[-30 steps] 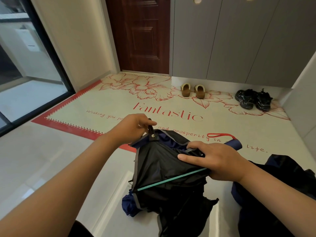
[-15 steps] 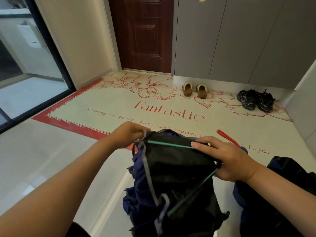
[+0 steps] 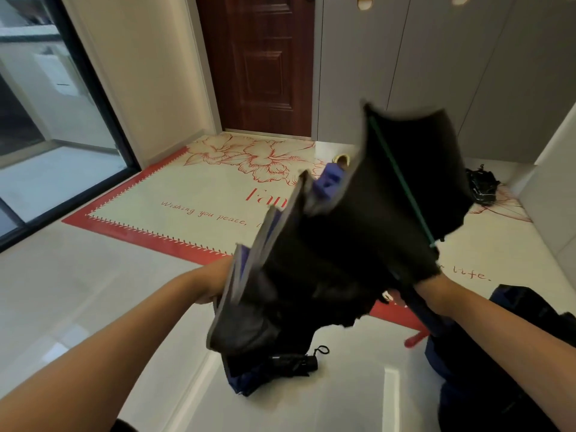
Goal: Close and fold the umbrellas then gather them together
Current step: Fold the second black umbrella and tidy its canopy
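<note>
A folded umbrella (image 3: 293, 364) lies on the floor below. Above it, the blurred black umbrella (image 3: 358, 244) is raised between the left hand (image 3: 213, 283) and right hand (image 3: 428, 291). Fabric hides the fingers, so neither grip can be told. The loose panels flare toward the mat (image 3: 202, 194), so a rib could snag or the canopy could slip free.

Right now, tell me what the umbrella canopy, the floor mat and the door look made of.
Umbrella canopy: thin woven synthetic, matte black, creasing and flopping; blurred, so uncertain.
Floor mat: likely vinyl or rubber, smooth, lying flat, printed red.
Door: dark reddish-brown panelled wood or wood-look, slight sheen.
</note>
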The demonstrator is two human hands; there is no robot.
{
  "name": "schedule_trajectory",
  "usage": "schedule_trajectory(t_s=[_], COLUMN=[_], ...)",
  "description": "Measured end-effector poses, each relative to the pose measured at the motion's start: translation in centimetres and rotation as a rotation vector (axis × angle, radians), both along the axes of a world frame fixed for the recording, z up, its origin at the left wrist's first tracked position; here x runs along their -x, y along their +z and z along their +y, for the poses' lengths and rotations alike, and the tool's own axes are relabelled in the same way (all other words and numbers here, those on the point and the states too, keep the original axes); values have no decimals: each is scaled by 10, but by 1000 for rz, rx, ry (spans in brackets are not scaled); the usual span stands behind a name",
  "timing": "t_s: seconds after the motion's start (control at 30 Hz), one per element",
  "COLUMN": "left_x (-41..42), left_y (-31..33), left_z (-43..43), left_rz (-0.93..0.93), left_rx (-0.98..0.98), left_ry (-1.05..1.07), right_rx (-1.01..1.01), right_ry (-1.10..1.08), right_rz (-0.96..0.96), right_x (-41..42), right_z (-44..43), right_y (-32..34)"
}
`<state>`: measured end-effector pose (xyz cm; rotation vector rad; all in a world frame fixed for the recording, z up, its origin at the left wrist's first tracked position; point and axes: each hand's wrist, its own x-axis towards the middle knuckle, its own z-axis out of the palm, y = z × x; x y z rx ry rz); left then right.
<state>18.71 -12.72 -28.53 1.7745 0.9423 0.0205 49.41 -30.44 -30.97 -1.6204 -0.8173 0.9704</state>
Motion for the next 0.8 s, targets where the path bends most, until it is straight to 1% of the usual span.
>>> schedule_trajectory(t_s=[0.03, 0.07, 0.13, 0.17, 0.23, 0.27, 0.37, 0.43, 0.47, 0.53, 0.63, 0.7, 0.8], left_x=[2, 0, 2, 5, 15, 19, 32, 41, 45, 50, 51, 48, 44], left_y=[1, 0, 7, 5, -2, -6, -14, -19, -20, -22, -24, -24, -32], left_z=[-1, -1, -10, -7, 0, 4, 9, 15, 17, 24, 31, 31, 35], left_rz=[13, 20, -15, -13, -5, -4, 0, 41, 41, 3, -110, -125, -119], left_rx=[1, 43, 179, 224, 237, 254, 392, 441, 487, 513, 563, 650, 692], left_ry=[0, -4, 33, 45, 55, 58, 126, 119, 98, 116, 212, 155, 128], right_rx=[-4, 3, 65, 108, 169, 183, 215, 246, 247, 215, 139, 123, 129], right_ry=[39, 53, 74, 84, 118, 123, 166, 187, 205, 221, 194, 179, 148], right_rz=[10, 22, 104, 155, 260, 320, 483, 607, 677, 812, 978, 1043, 1076], right_x=[-1, -3, -12, -14, -12, -11, -9, -5, -2, 0, -6, -10, -16], right_z=[2, 5, 9, 10, 10, 11, 11, 12, 11, 11, 15, 19, 24], right_y=[-1, -4, -9, -11, -8, -9, -11, -11, -9, -7, -5, -2, 0])
